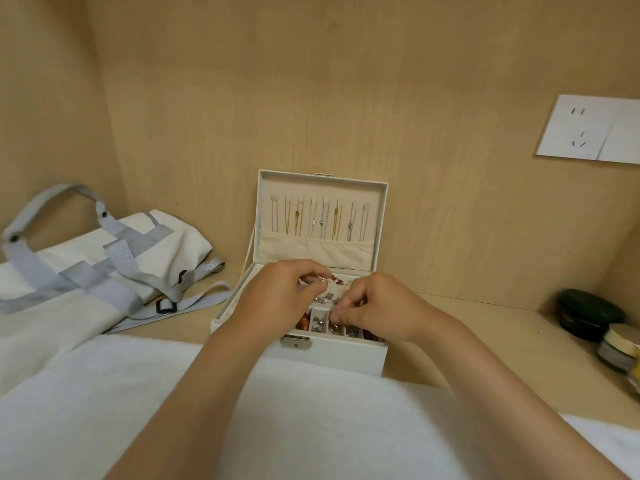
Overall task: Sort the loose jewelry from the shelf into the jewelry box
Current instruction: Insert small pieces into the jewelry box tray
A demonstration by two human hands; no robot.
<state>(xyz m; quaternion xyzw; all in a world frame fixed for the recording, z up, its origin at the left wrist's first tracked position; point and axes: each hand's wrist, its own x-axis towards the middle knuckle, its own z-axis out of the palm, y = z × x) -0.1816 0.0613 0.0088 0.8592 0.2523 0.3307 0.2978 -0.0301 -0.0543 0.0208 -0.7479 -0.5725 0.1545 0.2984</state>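
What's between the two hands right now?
In the head view, the box's tray: small silver pieces and, farther back, red pieces. The left hand pinches a ring there.

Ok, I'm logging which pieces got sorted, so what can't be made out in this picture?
All from the head view.
Left side of the jewelry box tray: covered by the left hand, which pinches a ring.
Anything in the grip of the right hand: hidden by its curled fingers.
Pieces in the front compartments: too small to name.
The jar: cut off by the right edge.
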